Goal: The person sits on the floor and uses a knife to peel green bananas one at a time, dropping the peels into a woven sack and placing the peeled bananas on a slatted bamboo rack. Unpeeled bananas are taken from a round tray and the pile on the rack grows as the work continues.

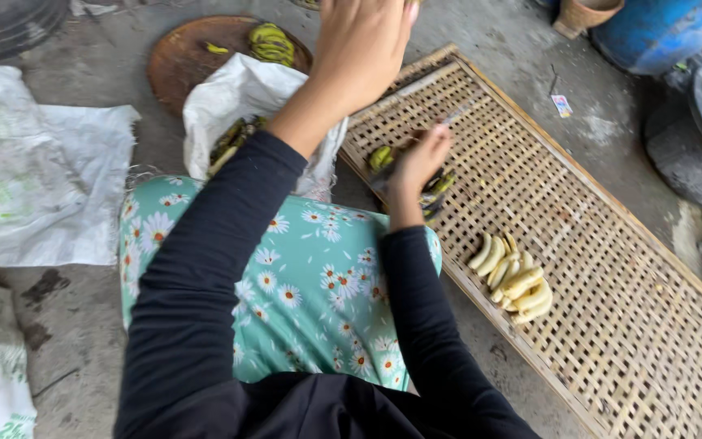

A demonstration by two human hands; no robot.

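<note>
Right hand [420, 158]: closed on knife [448, 118], over the woven tray's [611, 268] near-left edge, beside green banana [381, 156].
Left hand [363, 45]: raised, grip hidden, cannot tell.
Care: judged best to cut away from fingers, clear of peeled bananas [513, 280].

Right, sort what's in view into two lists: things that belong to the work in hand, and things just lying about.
In use:
right hand holding a knife
left hand, raised
green bananas by the right hand
peeled bananas
woven bamboo tray
white sack of banana peels
round wooden board with more green bananas

Lying about:
blue barrel
clay pot
spread sacking
small wrapper
</note>
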